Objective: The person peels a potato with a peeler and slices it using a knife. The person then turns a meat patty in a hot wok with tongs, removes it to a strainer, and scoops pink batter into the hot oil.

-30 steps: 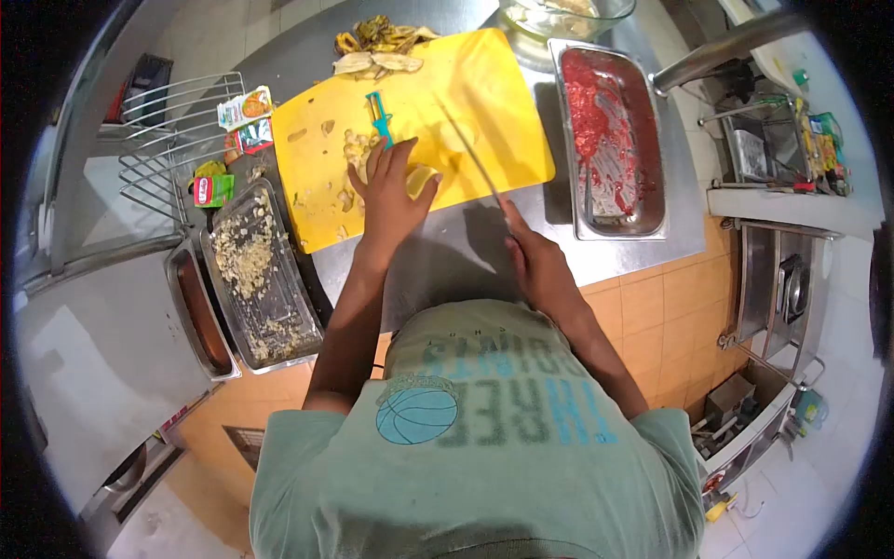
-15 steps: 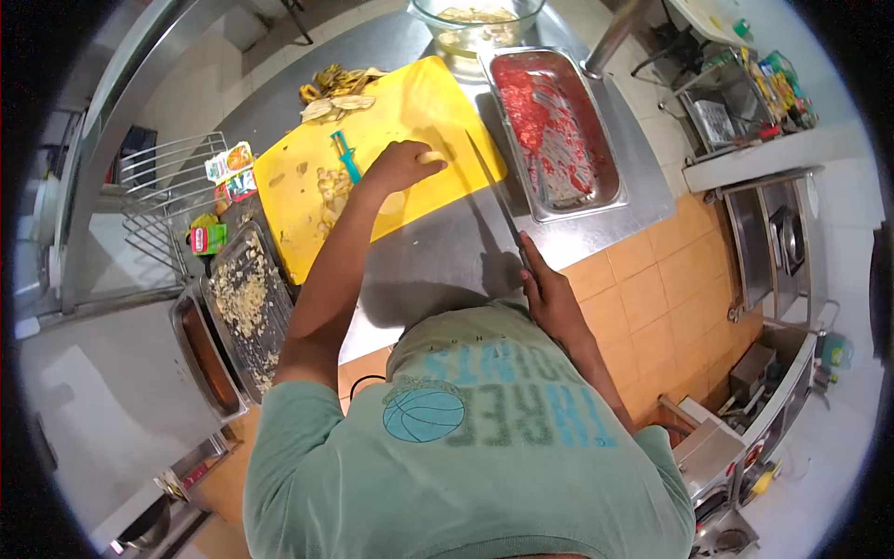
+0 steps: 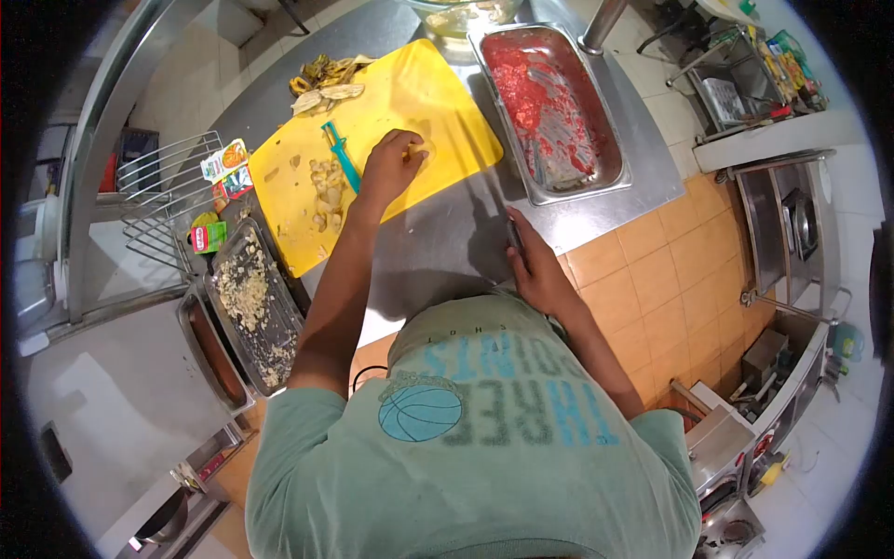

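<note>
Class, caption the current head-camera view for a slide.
Left hand over a yellow cutting board near a teal peeler; right hand gripping a knife.

Glare marks the steel table (image 3: 596, 220); fisheye edges curve darkly.

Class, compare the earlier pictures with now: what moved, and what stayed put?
The left hand has moved rightward over the yellow board, away from the teal peeler; what it holds is unclear. The right hand still grips the knife. The peeler, peels and red-smeared pan stayed where they were.
</note>
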Action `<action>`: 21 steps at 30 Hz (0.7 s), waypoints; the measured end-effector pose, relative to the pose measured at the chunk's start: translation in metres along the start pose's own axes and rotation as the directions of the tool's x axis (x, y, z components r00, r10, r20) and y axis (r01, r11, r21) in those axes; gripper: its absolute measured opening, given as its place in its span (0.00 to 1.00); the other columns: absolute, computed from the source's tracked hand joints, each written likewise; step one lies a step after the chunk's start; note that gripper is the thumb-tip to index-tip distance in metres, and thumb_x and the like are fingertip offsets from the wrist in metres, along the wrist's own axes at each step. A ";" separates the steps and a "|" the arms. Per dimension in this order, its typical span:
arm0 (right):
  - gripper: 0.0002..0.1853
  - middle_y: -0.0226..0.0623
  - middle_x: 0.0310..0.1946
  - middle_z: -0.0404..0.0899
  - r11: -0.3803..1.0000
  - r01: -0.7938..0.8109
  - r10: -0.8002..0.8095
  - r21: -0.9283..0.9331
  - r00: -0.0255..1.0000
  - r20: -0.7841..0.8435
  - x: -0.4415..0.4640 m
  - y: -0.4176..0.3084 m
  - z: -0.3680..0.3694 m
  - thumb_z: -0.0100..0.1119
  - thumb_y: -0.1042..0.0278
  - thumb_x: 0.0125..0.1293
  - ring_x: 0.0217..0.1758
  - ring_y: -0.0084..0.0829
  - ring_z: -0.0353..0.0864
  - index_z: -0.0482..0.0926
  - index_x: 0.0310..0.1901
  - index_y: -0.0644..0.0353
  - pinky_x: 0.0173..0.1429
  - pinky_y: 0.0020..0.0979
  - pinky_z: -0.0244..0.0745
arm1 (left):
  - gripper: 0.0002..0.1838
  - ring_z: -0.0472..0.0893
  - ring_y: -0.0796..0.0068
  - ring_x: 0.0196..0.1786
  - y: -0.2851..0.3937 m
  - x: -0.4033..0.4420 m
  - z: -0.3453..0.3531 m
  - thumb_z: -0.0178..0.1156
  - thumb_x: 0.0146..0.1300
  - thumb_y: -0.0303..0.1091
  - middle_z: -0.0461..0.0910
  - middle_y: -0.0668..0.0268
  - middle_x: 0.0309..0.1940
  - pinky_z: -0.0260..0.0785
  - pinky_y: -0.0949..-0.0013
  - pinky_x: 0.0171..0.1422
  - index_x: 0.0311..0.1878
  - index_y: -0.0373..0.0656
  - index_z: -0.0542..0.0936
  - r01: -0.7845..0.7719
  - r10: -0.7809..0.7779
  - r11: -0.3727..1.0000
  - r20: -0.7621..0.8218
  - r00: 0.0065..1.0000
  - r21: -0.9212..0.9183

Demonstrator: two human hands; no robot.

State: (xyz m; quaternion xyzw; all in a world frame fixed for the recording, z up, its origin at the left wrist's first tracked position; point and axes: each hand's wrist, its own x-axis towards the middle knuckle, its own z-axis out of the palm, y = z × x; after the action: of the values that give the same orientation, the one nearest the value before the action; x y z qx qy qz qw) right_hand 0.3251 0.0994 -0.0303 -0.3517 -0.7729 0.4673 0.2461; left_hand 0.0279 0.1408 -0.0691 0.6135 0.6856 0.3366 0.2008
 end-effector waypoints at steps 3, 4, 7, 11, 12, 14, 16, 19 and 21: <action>0.33 0.51 0.45 0.73 0.987 -0.091 0.110 -0.135 0.985 0.135 0.010 0.001 0.002 0.48 0.79 0.64 0.49 0.50 0.75 0.54 0.71 0.54 0.54 0.43 0.70 | 0.12 0.80 0.59 0.34 0.021 -0.008 0.002 0.65 0.57 0.32 0.78 0.58 0.41 0.74 0.62 0.44 0.42 0.38 0.79 0.020 -0.004 0.987 -0.100 0.995 0.160; 0.33 0.51 0.43 0.73 0.983 -0.087 0.109 -0.163 0.985 0.131 0.014 -0.002 0.005 0.49 0.79 0.64 0.47 0.51 0.75 0.54 0.71 0.54 0.52 0.44 0.71 | 0.12 0.80 0.58 0.34 0.028 -0.010 0.003 0.65 0.57 0.32 0.78 0.58 0.41 0.74 0.62 0.44 0.42 0.38 0.79 0.036 -0.002 0.972 -0.144 0.990 0.233; 0.33 0.50 0.40 0.73 0.971 -0.091 0.123 -0.221 0.984 0.132 0.023 -0.009 0.005 0.49 0.78 0.64 0.42 0.53 0.76 0.54 0.71 0.52 0.45 0.46 0.73 | 0.11 0.80 0.55 0.36 0.030 -0.013 0.010 0.64 0.56 0.31 0.79 0.57 0.40 0.74 0.61 0.45 0.42 0.39 0.80 0.082 -0.053 0.982 -0.171 0.984 0.168; 0.34 0.50 0.39 0.73 0.963 -0.103 0.145 -0.250 0.977 0.157 0.028 -0.016 -0.001 0.48 0.78 0.65 0.38 0.54 0.77 0.53 0.72 0.51 0.41 0.48 0.74 | 0.11 0.80 0.53 0.37 0.022 -0.013 0.015 0.63 0.57 0.31 0.79 0.57 0.39 0.73 0.59 0.45 0.43 0.40 0.80 0.015 0.026 0.979 -0.195 0.980 0.205; 0.35 0.53 0.42 0.73 0.956 -0.122 0.177 -0.266 0.965 0.193 0.029 -0.020 -0.002 0.47 0.79 0.64 0.40 0.56 0.77 0.52 0.72 0.50 0.42 0.49 0.75 | 0.12 0.80 0.54 0.38 0.023 -0.013 0.015 0.63 0.57 0.31 0.79 0.57 0.39 0.73 0.58 0.45 0.44 0.41 0.80 0.028 0.011 0.977 -0.182 0.983 0.211; 0.37 0.58 0.48 0.71 0.941 -0.156 0.239 -0.301 0.935 0.263 0.033 -0.029 -0.006 0.45 0.81 0.61 0.43 0.59 0.78 0.49 0.72 0.50 0.45 0.50 0.76 | 0.11 0.80 0.54 0.38 0.026 -0.011 0.013 0.63 0.57 0.32 0.79 0.57 0.38 0.73 0.58 0.45 0.43 0.42 0.80 0.069 -0.036 0.972 -0.148 0.988 0.225; 0.39 0.60 0.48 0.71 0.916 -0.167 0.283 -0.364 0.914 0.291 0.036 -0.040 -0.008 0.44 0.82 0.60 0.41 0.60 0.78 0.49 0.73 0.49 0.45 0.51 0.77 | 0.11 0.80 0.54 0.39 0.030 -0.010 0.011 0.63 0.57 0.32 0.80 0.58 0.38 0.73 0.58 0.44 0.43 0.42 0.80 0.129 -0.104 0.962 -0.113 0.988 0.240; 0.40 0.62 0.45 0.72 0.883 -0.185 0.337 -0.432 0.890 0.306 0.040 -0.050 -0.005 0.43 0.83 0.59 0.37 0.61 0.79 0.47 0.73 0.49 0.43 0.52 0.78 | 0.11 0.81 0.55 0.38 0.032 -0.007 0.009 0.63 0.57 0.33 0.80 0.58 0.37 0.73 0.59 0.43 0.43 0.43 0.80 0.115 -0.091 0.953 -0.097 0.991 0.280; 0.39 0.61 0.40 0.73 0.867 -0.187 0.353 -0.462 0.885 0.304 0.041 -0.053 -0.003 0.44 0.82 0.60 0.34 0.60 0.79 0.48 0.73 0.49 0.41 0.52 0.77 | 0.10 0.81 0.55 0.38 0.033 -0.007 0.009 0.63 0.57 0.32 0.80 0.58 0.37 0.73 0.59 0.43 0.42 0.43 0.80 0.127 -0.105 0.953 -0.094 0.990 0.275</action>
State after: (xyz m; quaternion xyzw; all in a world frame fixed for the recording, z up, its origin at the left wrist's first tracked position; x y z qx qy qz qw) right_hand 0.2845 0.1160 0.0205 -0.4059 -0.8293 0.3795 -0.0586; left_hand 0.0584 0.1366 -0.0528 0.5807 0.7686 0.2474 0.1045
